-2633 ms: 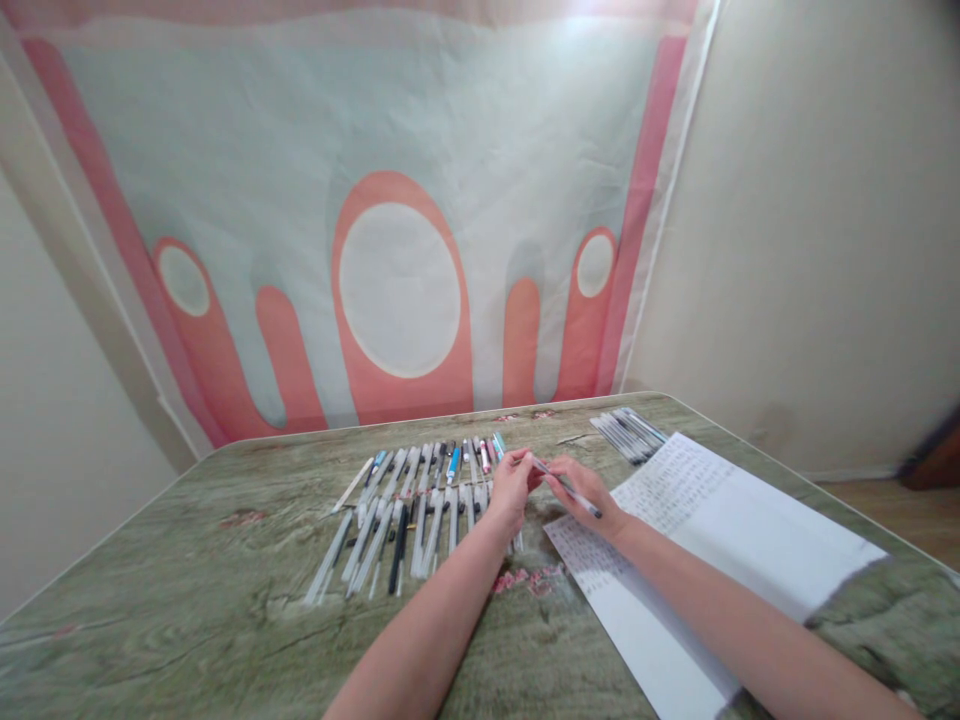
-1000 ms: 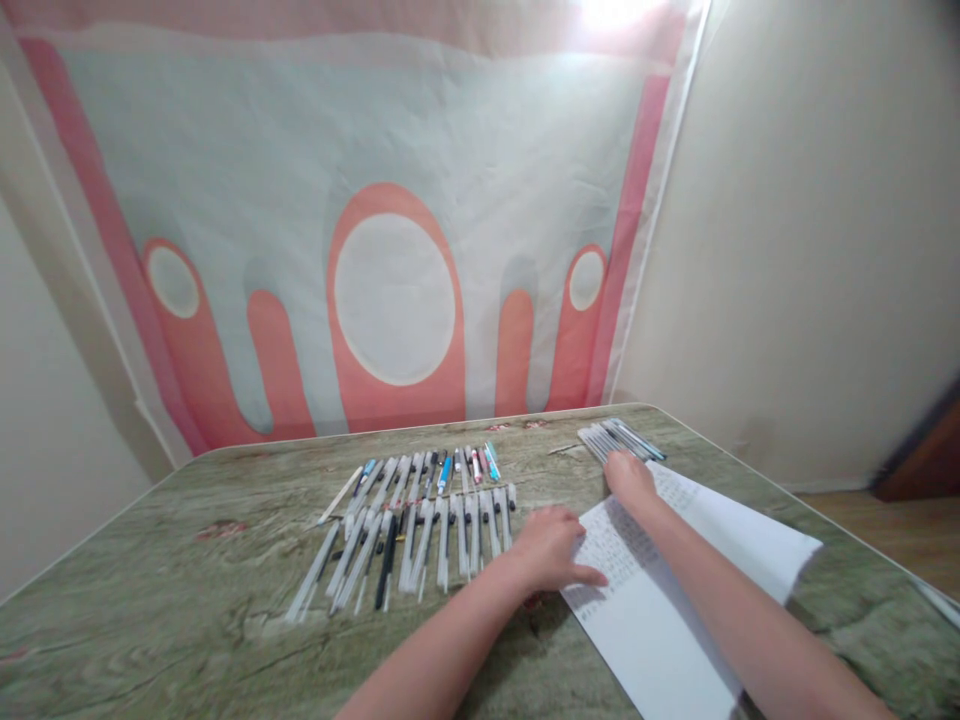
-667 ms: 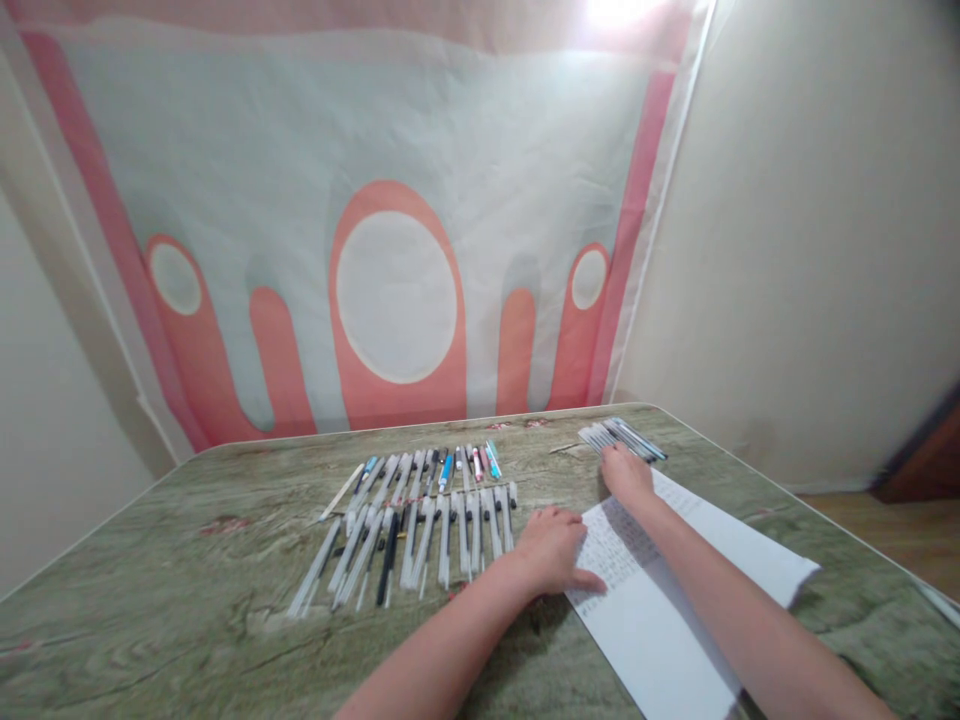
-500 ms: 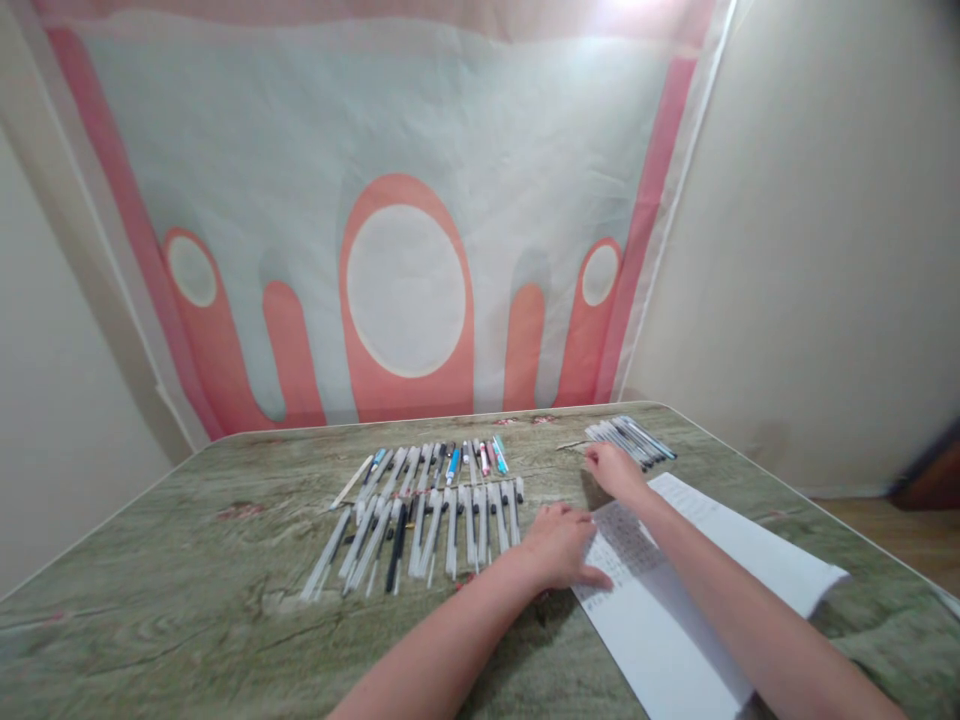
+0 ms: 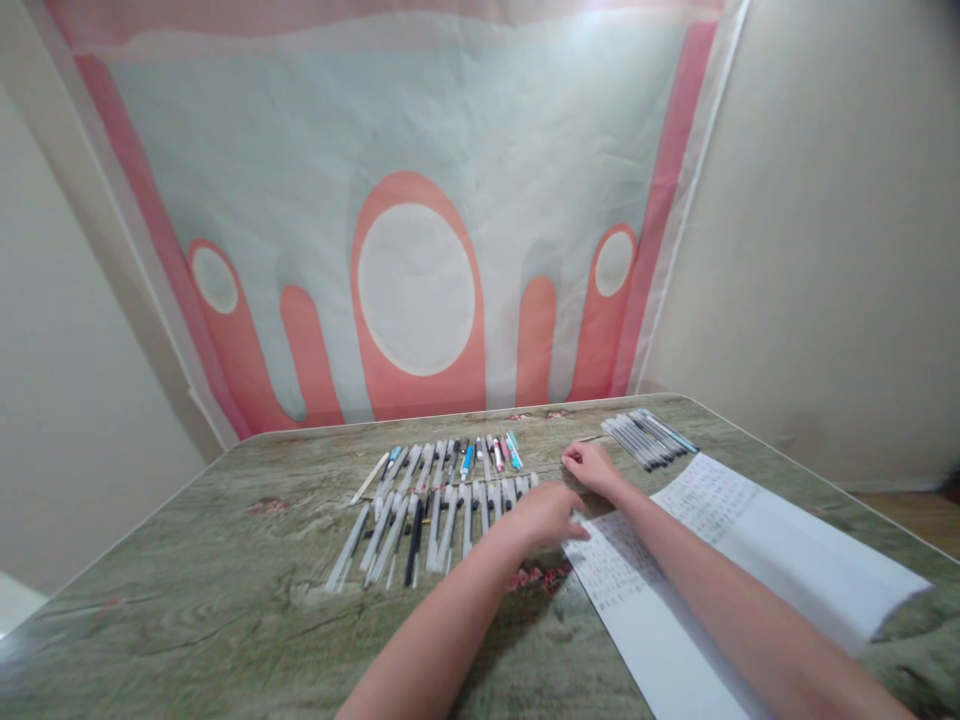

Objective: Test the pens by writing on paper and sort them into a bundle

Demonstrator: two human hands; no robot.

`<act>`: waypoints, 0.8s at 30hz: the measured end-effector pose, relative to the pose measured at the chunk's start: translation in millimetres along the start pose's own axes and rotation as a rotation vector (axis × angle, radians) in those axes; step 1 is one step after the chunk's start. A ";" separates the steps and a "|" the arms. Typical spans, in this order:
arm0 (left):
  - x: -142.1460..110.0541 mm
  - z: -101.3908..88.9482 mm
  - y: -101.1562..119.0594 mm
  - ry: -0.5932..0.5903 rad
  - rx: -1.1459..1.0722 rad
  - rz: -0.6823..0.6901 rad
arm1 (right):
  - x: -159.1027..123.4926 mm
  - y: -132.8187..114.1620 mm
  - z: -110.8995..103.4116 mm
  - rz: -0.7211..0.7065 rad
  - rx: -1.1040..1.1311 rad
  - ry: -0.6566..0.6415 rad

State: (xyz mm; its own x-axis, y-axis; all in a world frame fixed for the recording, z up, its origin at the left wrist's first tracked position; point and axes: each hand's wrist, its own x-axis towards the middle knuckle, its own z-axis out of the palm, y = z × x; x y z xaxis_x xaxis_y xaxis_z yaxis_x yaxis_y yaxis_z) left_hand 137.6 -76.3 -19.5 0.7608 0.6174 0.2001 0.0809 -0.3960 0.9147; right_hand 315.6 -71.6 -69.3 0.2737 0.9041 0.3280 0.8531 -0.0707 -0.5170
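Observation:
My left hand [image 5: 551, 512] is at the right end of the front row of pens [image 5: 390, 535], beside the paper's edge. Its fingers are loosely bent and apart, with nothing visible in them. Beyond it, my right hand [image 5: 592, 468] is low over the table with its fingers drawn together. Whatever they might pinch is too small or hidden to name. Under my right forearm lies a creased sheet of paper [image 5: 780, 540] with handwriting. Behind the front row lies a second row of pens and markers [image 5: 450, 462], some blue, pink and teal.
A bundle of clear pens or refills [image 5: 649, 440] lies side by side at the back right of the wood-patterned table [image 5: 187, 560]. Behind the table hangs a pink and grey printed cloth [image 5: 416, 290]. A plain wall [image 5: 840, 250] stands to the right.
My left hand has lifted off the paper and moved toward the pen rows. My right hand has drawn left, away from the bundle at the back right. The view has shifted slightly.

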 end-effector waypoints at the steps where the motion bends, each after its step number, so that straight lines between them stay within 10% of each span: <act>1: 2.1 -8.5 2.1 -0.005 0.072 -0.043 | -1.0 -1.0 0.3 -0.006 0.008 0.002; 9: 7.0 -41.6 20.9 -0.088 1.015 -0.343 | -9.1 -32.7 2.7 -0.448 0.247 -0.056; 17: 6.1 -27.2 6.0 -0.066 0.975 -0.349 | -16.9 -44.2 -0.9 -0.614 0.262 -0.159; 24: 4.1 -22.8 3.7 0.178 0.739 -0.407 | -14.2 -32.2 -3.1 -0.553 0.227 -0.174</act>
State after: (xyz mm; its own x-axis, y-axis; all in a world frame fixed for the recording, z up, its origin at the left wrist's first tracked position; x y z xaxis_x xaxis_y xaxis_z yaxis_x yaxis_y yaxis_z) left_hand 126.3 -59.7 -7.2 0.4743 0.8802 0.0154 0.7704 -0.4235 0.4765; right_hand 285.7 -83.4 -54.9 -0.2738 0.8382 0.4716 0.7270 0.5014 -0.4692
